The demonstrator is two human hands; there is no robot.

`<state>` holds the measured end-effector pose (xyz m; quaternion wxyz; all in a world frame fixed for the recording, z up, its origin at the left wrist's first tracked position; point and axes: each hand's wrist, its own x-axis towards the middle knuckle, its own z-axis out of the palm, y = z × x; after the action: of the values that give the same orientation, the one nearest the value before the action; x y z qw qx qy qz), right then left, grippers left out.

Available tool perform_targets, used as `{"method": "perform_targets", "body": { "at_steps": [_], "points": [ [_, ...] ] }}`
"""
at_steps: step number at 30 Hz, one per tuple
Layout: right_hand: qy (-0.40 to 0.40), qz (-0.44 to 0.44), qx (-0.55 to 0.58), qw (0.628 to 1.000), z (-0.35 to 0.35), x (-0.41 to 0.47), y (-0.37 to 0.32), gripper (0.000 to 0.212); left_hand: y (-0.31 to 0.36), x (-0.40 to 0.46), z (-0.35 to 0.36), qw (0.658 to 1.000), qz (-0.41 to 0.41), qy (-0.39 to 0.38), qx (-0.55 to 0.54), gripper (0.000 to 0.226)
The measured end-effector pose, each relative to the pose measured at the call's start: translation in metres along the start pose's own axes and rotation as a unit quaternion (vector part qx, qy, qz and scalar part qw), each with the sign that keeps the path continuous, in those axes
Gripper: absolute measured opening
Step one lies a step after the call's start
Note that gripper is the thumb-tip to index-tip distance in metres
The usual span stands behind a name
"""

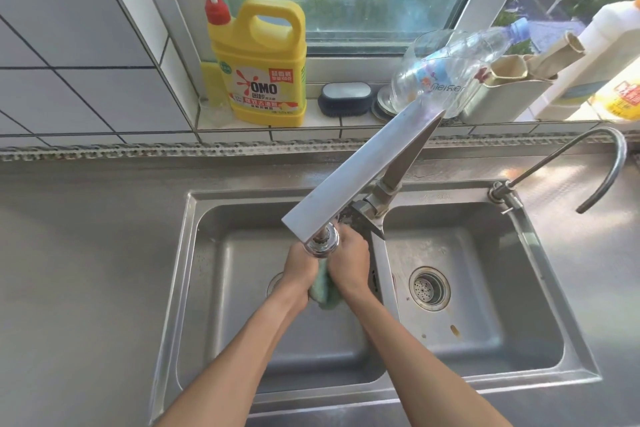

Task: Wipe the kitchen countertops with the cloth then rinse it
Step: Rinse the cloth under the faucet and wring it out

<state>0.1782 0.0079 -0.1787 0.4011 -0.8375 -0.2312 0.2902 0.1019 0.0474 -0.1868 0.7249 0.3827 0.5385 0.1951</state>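
Note:
A green cloth (pixel 325 293) is bunched between both my hands over the left basin (pixel 214 288) of the steel double sink. My left hand (pixel 300 267) grips its left side and my right hand (pixel 349 262) grips its right side. Both hands sit right under the spout head (pixel 322 244) of the flat steel tap (pixel 360 177), which hides part of the fingers. Most of the cloth is covered by my hands. I cannot tell whether water is running.
The right basin (pixel 485 288) has a drain strainer (pixel 429 288). A thin curved tap (pixel 602 163) stands at the sink's right rear. On the window sill stand a yellow detergent bottle (pixel 263 73), a dark brush (pixel 344 97), a clear plastic bottle (pixel 457 62) and a white jug (pixel 599 55). Steel countertop (pixel 86 270) spreads left.

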Motion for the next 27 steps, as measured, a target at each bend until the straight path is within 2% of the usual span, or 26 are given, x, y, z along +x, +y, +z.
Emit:
{"method": "perform_targets", "body": {
  "at_steps": [3, 5, 8, 10, 13, 18, 22, 24, 27],
  "points": [
    [-0.048, -0.055, -0.057, 0.996, 0.007, -0.028, 0.005, 0.026, 0.008, 0.011, -0.008, 0.997, -0.038, 0.034, -0.062, 0.04],
    [-0.069, -0.07, -0.08, 0.992, 0.01, -0.031, 0.008, 0.028, 0.008, 0.015, -0.011, 0.995, -0.047, 0.047, -0.075, 0.046],
    [-0.042, -0.054, -0.083, 0.994, 0.007, -0.007, 0.006, 0.028, 0.002, 0.008, -0.007, 0.997, -0.055, 0.023, -0.049, 0.047],
    [-0.03, -0.049, -0.085, 0.995, 0.001, 0.007, 0.005, 0.031, -0.007, 0.001, -0.005, 0.998, -0.055, 0.007, -0.017, 0.039],
    [-0.047, -0.057, -0.085, 0.994, -0.001, -0.002, 0.009, 0.029, -0.007, 0.0, -0.008, 0.999, -0.052, 0.002, -0.003, 0.032],
    [-0.069, -0.139, -0.114, 0.981, 0.012, -0.041, 0.017, 0.048, 0.012, 0.016, -0.017, 0.995, -0.062, 0.054, -0.053, 0.046],
    [-0.036, -0.088, -0.095, 0.991, 0.004, -0.011, 0.001, 0.031, 0.001, 0.004, -0.011, 0.998, -0.06, 0.013, -0.025, 0.039],
    [-0.002, -0.065, -0.071, 0.995, -0.001, 0.003, -0.003, 0.035, -0.003, -0.005, -0.006, 0.999, -0.048, -0.024, -0.01, 0.027],
    [0.0, -0.046, -0.049, 0.998, 0.0, -0.004, 0.0, 0.03, 0.0, 0.0, -0.005, 1.0, -0.024, -0.009, 0.005, 0.027]
  ]
}}
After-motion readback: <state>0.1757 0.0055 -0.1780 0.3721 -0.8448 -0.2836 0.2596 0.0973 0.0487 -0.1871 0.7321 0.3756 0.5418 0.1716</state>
